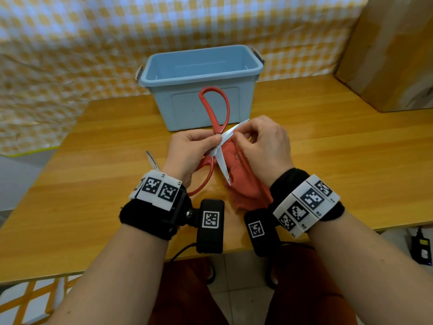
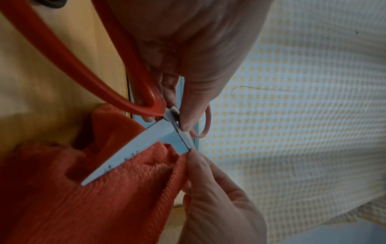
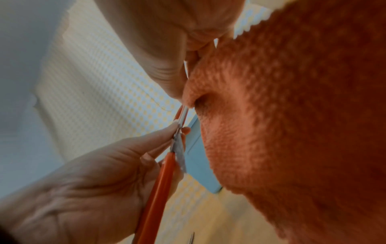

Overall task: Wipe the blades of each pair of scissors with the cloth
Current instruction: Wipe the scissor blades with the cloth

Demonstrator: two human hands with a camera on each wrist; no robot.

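Red-handled scissors [image 1: 216, 118] are spread wide above the wooden table [image 1: 328, 160]. My left hand [image 1: 206, 143] pinches them at the pivot, thumb on top. One blade [image 1: 223, 168] points back toward me over the orange-red cloth [image 1: 248, 186]. The other blade runs up to the right, where my right hand [image 1: 239, 136] pinches a fold of cloth around it. The left wrist view shows the bare blade [image 2: 125, 156] lying on the cloth [image 2: 94, 206], with the right hand's fingers [image 2: 200, 166] at the second blade. A second pair of scissors [image 1: 151, 161] lies left of my left wrist, mostly hidden.
A light blue plastic bin [image 1: 201, 66] stands open just behind the scissors. A cardboard box [image 1: 386, 55] sits at the back right. A yellow checkered sheet [image 1: 70, 43] hangs behind the table. The table's front edge runs under my forearms.
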